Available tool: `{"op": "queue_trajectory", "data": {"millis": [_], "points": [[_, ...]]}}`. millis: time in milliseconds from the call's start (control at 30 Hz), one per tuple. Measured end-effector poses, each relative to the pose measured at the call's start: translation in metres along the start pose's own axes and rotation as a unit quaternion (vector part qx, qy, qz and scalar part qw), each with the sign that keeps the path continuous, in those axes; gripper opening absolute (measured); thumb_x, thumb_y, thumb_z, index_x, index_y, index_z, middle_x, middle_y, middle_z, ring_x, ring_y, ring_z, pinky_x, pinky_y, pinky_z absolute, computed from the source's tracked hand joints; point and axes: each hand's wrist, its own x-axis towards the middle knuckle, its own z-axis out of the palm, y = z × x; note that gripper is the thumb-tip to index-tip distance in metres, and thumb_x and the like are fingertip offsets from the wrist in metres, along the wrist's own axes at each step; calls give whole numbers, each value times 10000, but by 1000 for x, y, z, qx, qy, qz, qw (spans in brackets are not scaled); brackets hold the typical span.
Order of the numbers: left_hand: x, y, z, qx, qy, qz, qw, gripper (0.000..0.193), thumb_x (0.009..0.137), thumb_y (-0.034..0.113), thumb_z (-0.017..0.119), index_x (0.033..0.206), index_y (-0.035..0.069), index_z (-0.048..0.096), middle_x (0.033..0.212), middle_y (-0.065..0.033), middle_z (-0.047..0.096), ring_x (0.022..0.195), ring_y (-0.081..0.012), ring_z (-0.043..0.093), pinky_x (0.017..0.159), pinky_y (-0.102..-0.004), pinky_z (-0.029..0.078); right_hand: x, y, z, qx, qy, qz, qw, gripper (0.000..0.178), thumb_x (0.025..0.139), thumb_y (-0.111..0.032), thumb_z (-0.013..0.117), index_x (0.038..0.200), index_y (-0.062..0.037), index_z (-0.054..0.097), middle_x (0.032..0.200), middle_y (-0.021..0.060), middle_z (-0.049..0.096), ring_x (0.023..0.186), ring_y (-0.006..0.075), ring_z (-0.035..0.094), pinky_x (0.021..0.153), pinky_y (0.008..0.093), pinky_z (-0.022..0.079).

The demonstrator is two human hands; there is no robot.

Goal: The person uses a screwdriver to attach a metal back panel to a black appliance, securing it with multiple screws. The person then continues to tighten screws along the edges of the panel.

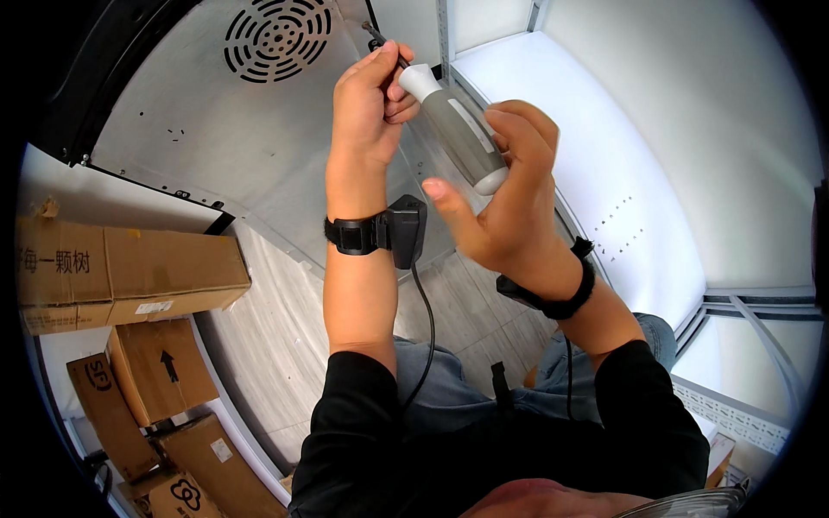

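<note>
Grey/white fat-handled screwdriver (458, 129) nr slotted grey metal panel (259, 155).
My L hand (373, 97) pinches dark shaft (403, 61); R hand (516, 200) half-open round handle (473, 148), contact unclear.

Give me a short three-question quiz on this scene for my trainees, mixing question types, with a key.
1. Which hand pinches the screwdriver by its shaft?
2. True or false: the right hand is clenched tightly around the handle.
3. Which opening shows in the metal panel?
A) a star-shaped window
B) a round slotted vent
C) a square door

Key:
1. The left hand.
2. False: the right hand is open, its thumb apart from the handle.
3. B
</note>
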Motion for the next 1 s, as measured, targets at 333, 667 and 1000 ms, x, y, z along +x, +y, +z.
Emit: {"op": "queue_trajectory", "data": {"millis": [333,667,1000], "points": [[-3,2,6,-20,30,2,999,263,960,243,458,817,30,519,536,21,372,447,-66,281,413,-216,218,0,0,-7,-2,-71,55,996,589,707,-138,753,1164,-27,398,1032,153,525,763,295,577,549,336,467],[0,-4,9,-16,54,-4,998,228,949,230,471,893,36,579,538,35,380,467,-69,307,421,-203,219,2,0,-6,0,-45,64,997,513,777,-174,684,1194,-30,422,1001,158,527,812,315,567,593,343,462],[6,-10,-2,-74,10,7,997,224,948,216,484,901,16,574,554,29,397,469,-74,319,420,-210,241,-3,16,4,8,17,-8,1000,551,759,-198,718,1195,-29,426,948,130,546,726,279,559,503,328,438]]}}
